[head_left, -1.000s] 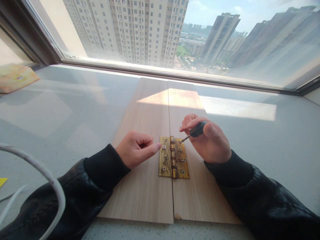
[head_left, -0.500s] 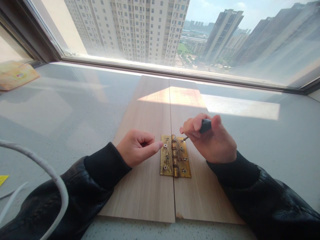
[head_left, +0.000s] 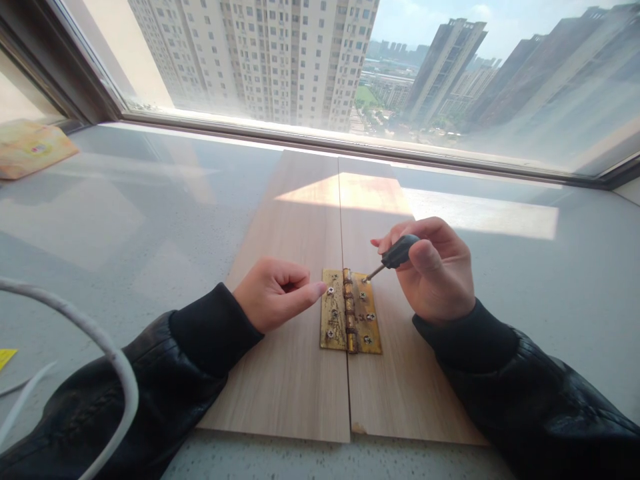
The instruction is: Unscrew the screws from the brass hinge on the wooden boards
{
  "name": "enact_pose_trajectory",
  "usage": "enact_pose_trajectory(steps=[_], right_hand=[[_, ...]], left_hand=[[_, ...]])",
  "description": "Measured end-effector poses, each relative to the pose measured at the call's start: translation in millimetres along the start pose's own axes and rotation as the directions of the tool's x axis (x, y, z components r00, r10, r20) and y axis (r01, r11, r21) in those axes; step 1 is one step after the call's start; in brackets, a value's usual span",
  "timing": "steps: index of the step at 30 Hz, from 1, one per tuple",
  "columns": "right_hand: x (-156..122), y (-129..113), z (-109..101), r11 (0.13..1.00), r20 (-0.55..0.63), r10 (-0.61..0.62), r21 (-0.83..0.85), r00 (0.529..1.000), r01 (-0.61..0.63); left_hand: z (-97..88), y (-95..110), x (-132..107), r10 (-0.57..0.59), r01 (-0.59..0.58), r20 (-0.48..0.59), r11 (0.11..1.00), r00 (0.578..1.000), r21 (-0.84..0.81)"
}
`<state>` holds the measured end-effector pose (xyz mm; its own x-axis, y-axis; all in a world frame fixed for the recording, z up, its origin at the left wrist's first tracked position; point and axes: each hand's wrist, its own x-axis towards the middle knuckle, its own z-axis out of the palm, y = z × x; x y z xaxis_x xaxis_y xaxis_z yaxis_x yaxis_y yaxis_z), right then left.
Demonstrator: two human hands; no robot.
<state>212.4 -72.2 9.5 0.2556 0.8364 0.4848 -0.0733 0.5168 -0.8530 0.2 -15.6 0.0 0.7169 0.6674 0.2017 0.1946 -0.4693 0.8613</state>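
Two light wooden boards [head_left: 295, 360] lie side by side on a grey sill, joined by a brass hinge [head_left: 350, 320] with several screws in it. My right hand [head_left: 435, 273] is closed around a small black-handled screwdriver [head_left: 395, 257], whose tip sits on the hinge's top right screw. My left hand [head_left: 275, 293] rests on the left board in a loose fist, its index finger stretched out and touching the hinge's left edge.
A grey stone windowsill [head_left: 125, 220] runs under a wide window [head_left: 350, 67] with tall buildings outside. A yellowish card [head_left: 30, 150] lies at the far left. A white cable [head_left: 90, 347] curves across the lower left, near a yellow scrap [head_left: 6, 358].
My right hand has turned around the screwdriver, its fingers shifting on the handle while the tip stays on the same screw. The left hand has stayed in place.
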Motion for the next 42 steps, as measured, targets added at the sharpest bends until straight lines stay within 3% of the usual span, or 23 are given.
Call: enact_pose_trajectory(steps=[4, 12, 19, 26, 35, 38, 42], right_hand=[[-1.1, -3.7, 0.2, 0.999, 0.022, 0.013, -0.033, 1.0, -0.013], [1.0, -1.4, -5.8, 0.981, 0.179, 0.171, 0.063, 0.969, -0.184], [0.6, -3.3, 5.2, 0.953, 0.18, 0.233, 0.153, 0.956, -0.262], [-2.1, -1.3, -0.2, 0.971, 0.162, 0.224, 0.05, 0.961, -0.235], [1.2, -3.5, 0.2, 0.992, 0.029, 0.121, 0.023, 0.992, -0.122], [0.5, -3.4, -1.1, 0.992, 0.098, 0.119, 0.015, 0.988, -0.121], [-1.3, -4.8, 2.2, 0.965, 0.234, 0.193, 0.13, 0.953, -0.227]], left_hand=[[-0.1, 0.9, -0.9, -0.01, 0.01, -0.003, 1.0, 1.0, -0.01], [-0.3, 1.2, -0.3, -0.004, 0.004, -0.005, 1.0, 1.0, -0.013], [-0.2, 1.8, -0.1, 0.01, -0.01, 0.007, 1.0, 1.0, 0.004], [-0.3, 1.0, 0.4, 0.016, -0.016, 0.008, 1.0, 1.0, -0.005], [-0.1, 1.6, -0.4, 0.012, -0.012, 0.004, 1.0, 1.0, -0.006], [0.0, 1.2, -0.7, 0.01, -0.01, 0.001, 1.0, 1.0, -0.009], [-0.4, 1.2, 0.1, 0.006, -0.006, 0.007, 1.0, 1.0, 0.0]])
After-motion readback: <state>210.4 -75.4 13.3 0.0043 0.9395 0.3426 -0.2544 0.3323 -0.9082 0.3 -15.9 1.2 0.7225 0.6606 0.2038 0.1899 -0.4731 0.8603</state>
